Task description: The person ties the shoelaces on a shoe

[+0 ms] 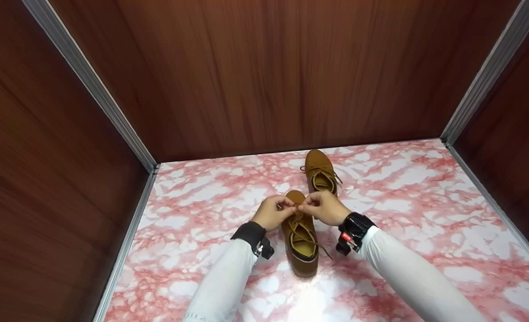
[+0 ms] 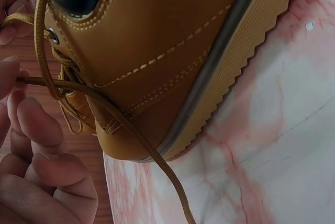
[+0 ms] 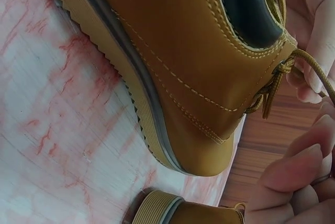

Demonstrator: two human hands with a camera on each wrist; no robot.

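A tan lace-up shoe (image 1: 303, 267) with a dark padded collar and ridged sole stands upright on the marbled surface, toe toward the far wall. Over its front, my left hand (image 1: 273, 215) and right hand (image 1: 329, 210) meet at the fingertips. Between thumb and finger, the left hand pinches a brown shoelace (image 2: 163, 165), whose loose length hangs down across the toe in the left wrist view. My right hand pinches a shoelace loop (image 3: 311, 63) beside the top eyelets. Another lace end trails over the shoe's right side.
A matching tan shoe (image 1: 316, 160) stands just beyond, slightly right, with its laces on top and its toe near the brown wood-grain back wall (image 1: 264, 80). Similar panels rise at left (image 1: 45, 179) and right (image 1: 514, 143). The surface (image 1: 192, 201) is pink and white.
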